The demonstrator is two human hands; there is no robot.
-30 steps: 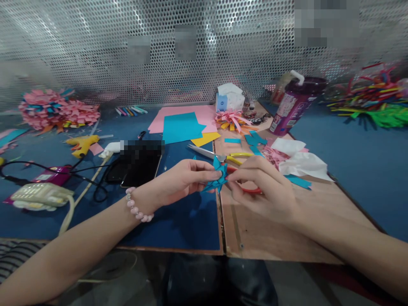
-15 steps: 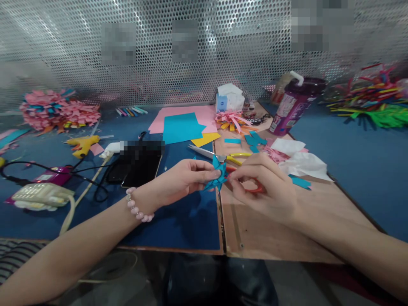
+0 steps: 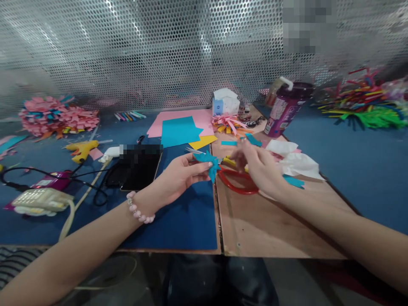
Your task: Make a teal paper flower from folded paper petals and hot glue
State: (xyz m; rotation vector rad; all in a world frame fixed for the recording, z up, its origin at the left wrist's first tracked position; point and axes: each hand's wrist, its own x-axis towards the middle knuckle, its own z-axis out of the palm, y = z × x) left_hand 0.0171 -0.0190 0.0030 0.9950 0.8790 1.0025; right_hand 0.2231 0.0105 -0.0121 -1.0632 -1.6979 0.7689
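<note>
My left hand (image 3: 178,176) is pinching a blue pointed paper flower (image 3: 210,165) between thumb and fingers, above the seam of the table. My right hand (image 3: 259,165) is apart from the flower, over the wooden board, near small blue paper pieces (image 3: 254,139). Its fingers point down and are smeared by motion, so their grip is unclear. Beneath it lie scissors: a red loop handle (image 3: 242,190) and a yellow handle part (image 3: 228,162) show, while the blades (image 3: 195,151) are partly hidden behind the flower.
Blue paper (image 3: 178,131) lies on pink sheets (image 3: 154,126). At left are a yellow glue gun (image 3: 82,149), a phone (image 3: 143,170), a power strip (image 3: 41,197) and cords. A tissue box (image 3: 225,104), purple cup (image 3: 285,110) and crumpled tissue (image 3: 301,165) are at right.
My right hand has left the paper flower and moved up and away towards the blue pieces. The flower has turned in my left hand, its points now facing me.
</note>
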